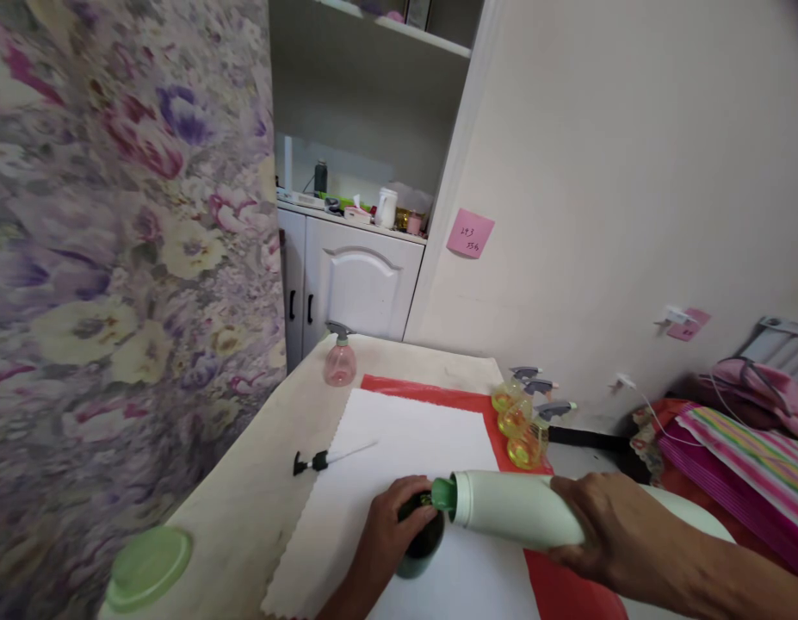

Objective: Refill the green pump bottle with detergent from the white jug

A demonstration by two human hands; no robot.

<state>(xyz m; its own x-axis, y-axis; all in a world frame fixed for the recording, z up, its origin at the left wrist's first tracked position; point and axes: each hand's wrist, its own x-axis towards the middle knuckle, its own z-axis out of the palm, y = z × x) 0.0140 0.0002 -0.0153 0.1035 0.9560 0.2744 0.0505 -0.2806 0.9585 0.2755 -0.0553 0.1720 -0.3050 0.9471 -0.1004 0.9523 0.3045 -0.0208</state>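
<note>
In my right hand (598,521) is a large pale green bottle (518,508), tipped nearly level with its mouth to the left. A darker green spout (443,493) at its mouth reaches the top of a dark bottle (423,551). My left hand (399,517) is closed round the upper part of this dark bottle, which stands on the white sheet (430,430). Whether liquid is flowing between them cannot be made out. A black pump head (312,462) with a thin tube lies to the left, partly on the sheet. A light green cap (148,567) rests at the table's near left.
A pink spray bottle (340,362) stands at the table's far left corner. Several yellow spray bottles (523,446) line the right side on a red sheet (430,394). Behind are a white cabinet (360,275) and a wall; folded bedding (753,456) lies to the right.
</note>
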